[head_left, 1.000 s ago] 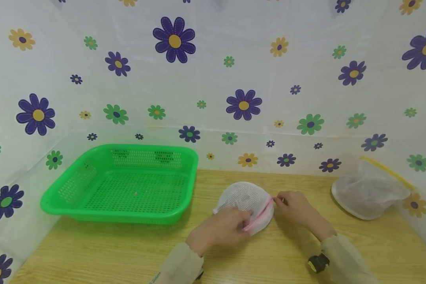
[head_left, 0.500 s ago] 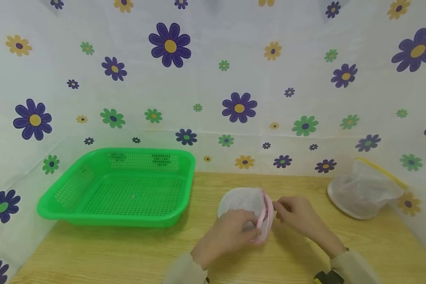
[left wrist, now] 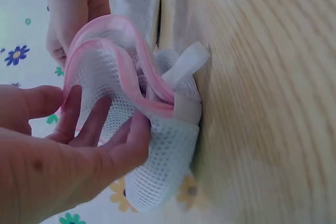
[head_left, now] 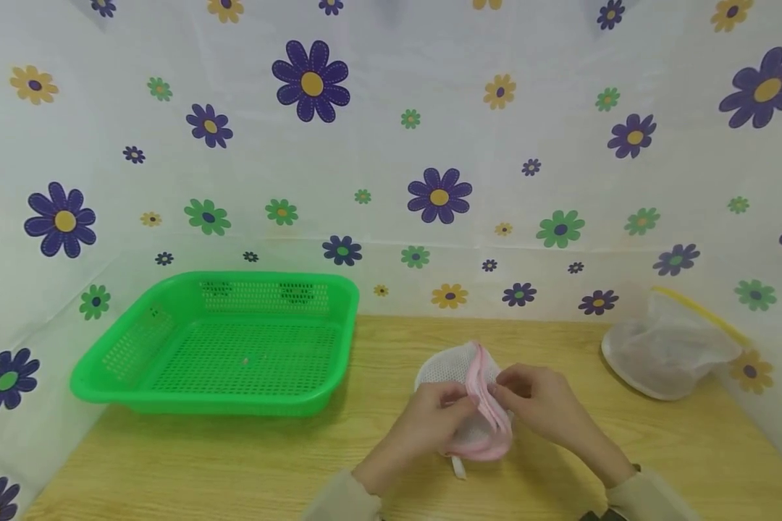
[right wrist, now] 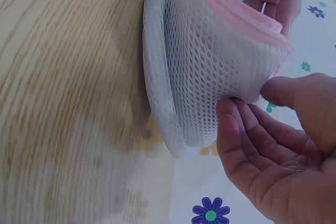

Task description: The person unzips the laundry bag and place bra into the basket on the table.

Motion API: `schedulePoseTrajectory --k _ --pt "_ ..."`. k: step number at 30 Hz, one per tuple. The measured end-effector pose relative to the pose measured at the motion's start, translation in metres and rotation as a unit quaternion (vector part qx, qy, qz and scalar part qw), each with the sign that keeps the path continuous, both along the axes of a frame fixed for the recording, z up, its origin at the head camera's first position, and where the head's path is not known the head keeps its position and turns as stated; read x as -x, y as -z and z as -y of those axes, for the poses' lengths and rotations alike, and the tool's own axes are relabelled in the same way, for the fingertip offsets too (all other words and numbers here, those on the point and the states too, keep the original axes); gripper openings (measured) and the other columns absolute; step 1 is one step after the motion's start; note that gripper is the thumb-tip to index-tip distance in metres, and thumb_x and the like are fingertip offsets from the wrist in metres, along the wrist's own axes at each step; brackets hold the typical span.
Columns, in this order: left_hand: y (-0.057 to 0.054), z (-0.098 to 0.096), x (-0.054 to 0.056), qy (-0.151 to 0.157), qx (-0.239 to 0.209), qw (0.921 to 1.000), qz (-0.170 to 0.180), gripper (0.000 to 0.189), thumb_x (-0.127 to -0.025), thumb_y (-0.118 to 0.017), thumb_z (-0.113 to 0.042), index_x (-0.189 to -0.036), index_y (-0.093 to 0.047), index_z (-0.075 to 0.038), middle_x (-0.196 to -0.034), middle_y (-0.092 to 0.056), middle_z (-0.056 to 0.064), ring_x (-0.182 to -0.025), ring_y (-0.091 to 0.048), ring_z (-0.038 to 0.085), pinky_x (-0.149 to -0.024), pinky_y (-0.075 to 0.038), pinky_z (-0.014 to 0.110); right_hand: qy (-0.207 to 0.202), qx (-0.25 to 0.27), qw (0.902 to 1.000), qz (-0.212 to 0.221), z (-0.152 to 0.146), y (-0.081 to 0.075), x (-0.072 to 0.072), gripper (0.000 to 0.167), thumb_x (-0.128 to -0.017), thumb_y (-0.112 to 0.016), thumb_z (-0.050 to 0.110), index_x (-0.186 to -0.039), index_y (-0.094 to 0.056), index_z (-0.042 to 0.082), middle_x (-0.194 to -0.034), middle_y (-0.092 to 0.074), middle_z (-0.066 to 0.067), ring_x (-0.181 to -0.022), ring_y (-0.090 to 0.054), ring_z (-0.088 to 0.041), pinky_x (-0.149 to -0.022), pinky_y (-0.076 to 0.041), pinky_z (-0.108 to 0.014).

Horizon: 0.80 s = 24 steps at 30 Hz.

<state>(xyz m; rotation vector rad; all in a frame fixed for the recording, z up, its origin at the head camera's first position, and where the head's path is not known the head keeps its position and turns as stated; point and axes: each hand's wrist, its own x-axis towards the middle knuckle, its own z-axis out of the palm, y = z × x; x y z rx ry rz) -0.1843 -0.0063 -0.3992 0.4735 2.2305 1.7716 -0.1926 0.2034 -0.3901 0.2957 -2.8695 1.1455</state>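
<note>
A small white mesh laundry bag (head_left: pixel 444 365) with a pink zip edge (head_left: pixel 476 376) stands on the table between both hands. The zip is undone, and its two pink edges gape apart in the left wrist view. My left hand (head_left: pixel 426 420) pinches the near pink edge between thumb and fingers, fingertips spread along the mesh (left wrist: pixel 168 153). On the opposite side my right hand (head_left: pixel 547 401) pinches the mesh wall (right wrist: pixel 197 72) just below the pink trim. A white fabric tab (left wrist: pixel 188 65) sticks out at the end of the zip. Most of the bag's inside is hidden.
At the left stands a green perforated plastic basket (head_left: pixel 221 400) with tiny specks on its floor. A second, whitish mesh bag (head_left: pixel 671 358) with a yellow edge lies at the right. A flower-printed sheet (head_left: pixel 378 159) hangs behind the wooden table (head_left: pixel 247 463).
The bag has turned and its pink opening has widened. My right hand has moved from the zip's far end onto the bag's wall; my left hand has shifted up to the pink edge.
</note>
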Motion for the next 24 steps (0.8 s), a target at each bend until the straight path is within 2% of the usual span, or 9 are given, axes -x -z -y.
schedulePoseTrajectory --k 2,4,6,9,13,16,21,24 --pt "0.0 0.001 0.001 -0.009 -0.035 0.998 0.052 0.028 -0.101 -0.06 -0.025 -0.111 -0.073 -0.002 -0.109 -0.073 0.007 -0.101 -0.065 0.017 -0.085 -0.06 0.034 0.006 -0.005 0.9999 -0.009 0.0 0.0 0.0 0.017 -0.095 -0.072 0.022 -0.101 -0.074 0.007 -0.095 -0.078 -0.005 -0.087 -0.072 -0.016 -0.078 -0.061 -0.036" --pt "0.001 0.003 0.003 -0.016 -0.071 0.9924 0.1 0.03 -0.103 -0.057 -0.025 -0.115 -0.07 -0.001 -0.114 -0.069 0.007 -0.107 -0.064 0.019 -0.088 -0.061 0.038 0.009 -0.007 0.9998 -0.013 -0.002 0.0 0.001 0.017 -0.094 -0.072 0.02 -0.103 -0.074 0.006 -0.095 -0.077 -0.006 -0.087 -0.072 -0.018 -0.078 -0.061 -0.037" --pt "0.002 0.006 0.004 -0.027 -0.097 0.9866 0.128 0.033 -0.104 -0.054 -0.026 -0.119 -0.067 0.001 -0.118 -0.067 0.007 -0.112 -0.065 0.02 -0.092 -0.061 0.041 0.012 -0.012 0.9997 -0.015 -0.005 0.0 0.001 0.016 -0.095 -0.071 0.019 -0.103 -0.074 0.006 -0.097 -0.077 -0.007 -0.088 -0.072 -0.018 -0.077 -0.061 -0.037" --pt "0.002 0.012 0.006 -0.045 -0.127 0.9799 0.147 0.036 -0.104 -0.051 -0.025 -0.122 -0.064 0.003 -0.12 -0.066 0.011 -0.111 -0.067 0.021 -0.092 -0.061 0.042 0.018 -0.02 0.9995 -0.016 -0.012 0.001 0.002 0.014 -0.095 -0.07 0.018 -0.102 -0.075 0.007 -0.098 -0.078 -0.008 -0.088 -0.072 -0.02 -0.077 -0.061 -0.038" --pt "0.002 0.022 0.01 -0.069 -0.124 0.9801 0.139 0.036 -0.105 -0.05 -0.022 -0.123 -0.062 0.006 -0.116 -0.068 0.014 -0.104 -0.07 0.021 -0.088 -0.062 0.04 0.022 -0.034 0.999 -0.02 -0.023 0.003 0.003 0.012 -0.095 -0.071 0.018 -0.099 -0.075 0.007 -0.097 -0.078 -0.008 -0.088 -0.073 -0.02 -0.076 -0.061 -0.036" --pt "0.003 0.03 0.013 -0.088 -0.087 0.9849 0.121 0.033 -0.104 -0.05 -0.02 -0.119 -0.063 0.006 -0.111 -0.071 0.015 -0.097 -0.072 0.021 -0.084 -0.063 0.039 0.02 -0.035 0.9986 -0.034 -0.032 0.005 0.003 0.011 -0.094 -0.07 0.015 -0.099 -0.076 0.006 -0.097 -0.078 -0.01 -0.088 -0.074 -0.023 -0.076 -0.061 -0.036" --pt "0.004 0.04 0.016 -0.11 0.012 0.9914 0.07 0.028 -0.102 -0.054 -0.015 -0.118 -0.064 0.005 -0.097 -0.072 0.013 -0.08 -0.07 0.017 -0.071 -0.062 0.036 0.022 -0.04 0.9977 -0.05 -0.047 0.006 0.003 0.014 -0.095 -0.068 0.009 -0.103 -0.077 0.003 -0.103 -0.078 -0.015 -0.094 -0.075 -0.031 -0.081 -0.062 -0.046" --pt "0.007 0.045 0.017 -0.111 0.087 0.9898 0.021 0.028 -0.1 -0.055 -0.012 -0.12 -0.063 0.005 -0.089 -0.071 0.011 -0.073 -0.068 0.016 -0.061 -0.057 0.031 0.025 -0.046 0.9978 -0.041 -0.054 0.006 0.003 0.016 -0.095 -0.067 0.01 -0.105 -0.076 0.002 -0.104 -0.078 -0.017 -0.097 -0.074 -0.034 -0.083 -0.061 -0.049"
